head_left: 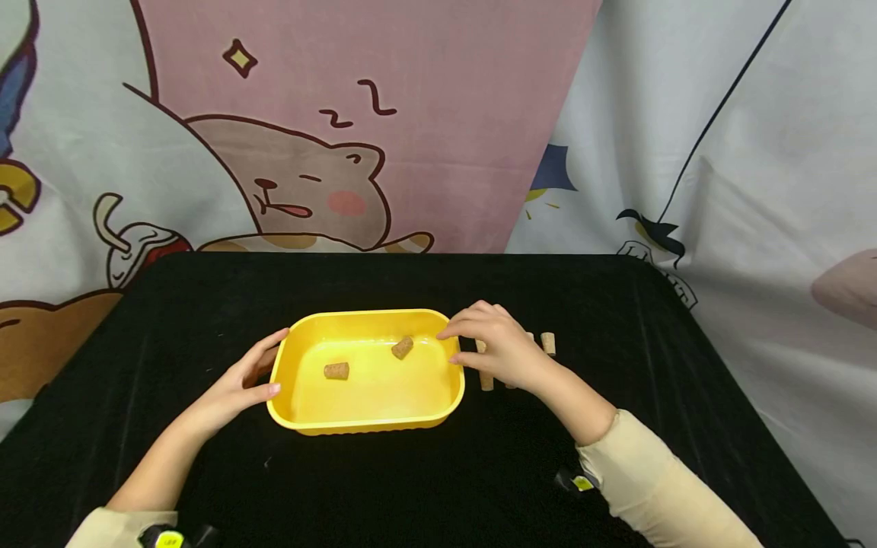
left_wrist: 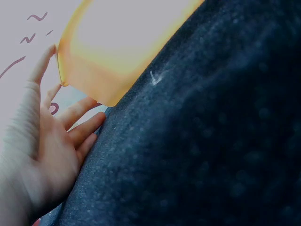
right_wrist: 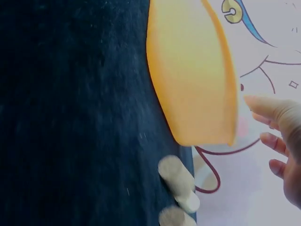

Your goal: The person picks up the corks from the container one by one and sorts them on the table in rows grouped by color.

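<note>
A yellow plastic basin [head_left: 366, 424] with rounded corners stands on the black cloth. Two cork stoppers lie inside it: one cork [head_left: 336, 371] left of the middle, another cork [head_left: 402, 348] toward the back right. At the basin's left end, my left hand [head_left: 236, 384] rests its spread fingers and thumb against the rim and wall. My right hand [head_left: 503, 346] hovers at the right rim, fingers loosely bent and thumb apart, with nothing visible between them. Several more corks stand or lie beyond that hand, partly hidden by it, among them a cork [head_left: 548, 343] and a cork [right_wrist: 176, 174].
The black cloth [head_left: 384, 495] covers the table up to its back edge. Behind it hangs a curtain [head_left: 438, 137] with cartoon animals. A small white mark [left_wrist: 155, 79] shows on the cloth near the basin's left end.
</note>
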### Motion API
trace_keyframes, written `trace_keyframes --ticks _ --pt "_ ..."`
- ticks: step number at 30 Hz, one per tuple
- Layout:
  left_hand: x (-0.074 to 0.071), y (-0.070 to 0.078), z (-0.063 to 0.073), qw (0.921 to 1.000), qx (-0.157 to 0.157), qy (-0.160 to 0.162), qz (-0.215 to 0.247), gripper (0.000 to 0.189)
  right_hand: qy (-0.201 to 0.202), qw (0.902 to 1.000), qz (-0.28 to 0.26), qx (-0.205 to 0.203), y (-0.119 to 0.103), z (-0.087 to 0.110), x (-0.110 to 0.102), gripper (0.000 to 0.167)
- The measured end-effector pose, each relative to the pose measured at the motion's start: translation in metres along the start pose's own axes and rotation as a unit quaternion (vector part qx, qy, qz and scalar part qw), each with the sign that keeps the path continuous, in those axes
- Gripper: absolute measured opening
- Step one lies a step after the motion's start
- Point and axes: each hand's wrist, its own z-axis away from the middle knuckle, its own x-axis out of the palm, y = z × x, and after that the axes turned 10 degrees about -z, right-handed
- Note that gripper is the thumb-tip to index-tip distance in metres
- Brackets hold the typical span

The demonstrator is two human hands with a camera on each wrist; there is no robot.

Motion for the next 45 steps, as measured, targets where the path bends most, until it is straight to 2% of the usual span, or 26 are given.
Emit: trace_keyframes --ticks 9,16,22,27,32,38,45 --pt "0.0 -0.002 0.0 1.0 0.002 -0.001 0.005 0.066 -0.012 0.9994 0.03 -0.009 0.006 -0.021 0.024 0.031" --pt "0.0 -0.003 0.0 0.9999 0.006 -0.002 0.008 0.067 -0.047 0.9976 0.051 -0.001 0.009 -0.04 0.037 0.026" --pt "0.0 -0.003 0.0 0.9999 0.012 -0.001 0.007 0.067 -0.071 0.9956 0.06 0.011 0.009 -0.052 0.044 0.029" --pt "0.0 -0.003 0.0 0.9999 0.01 0.0 0.005 0.067 -0.088 0.9926 0.079 0.026 0.009 -0.058 0.048 0.029" --pt "0.0 -0.002 0.0 0.9999 0.01 0.002 0.004 0.067 -0.097 0.9896 0.104 0.022 0.008 -0.063 0.052 0.027" --pt "0.0 -0.001 -0.001 1.0 0.009 0.002 0.002 0.066 -0.097 0.9866 0.13 0.017 0.008 -0.066 0.055 0.024" --pt "0.0 -0.001 0.0 0.9999 0.011 0.001 0.004 0.066 -0.09 0.9869 0.132 0.02 0.009 -0.065 0.057 0.025"
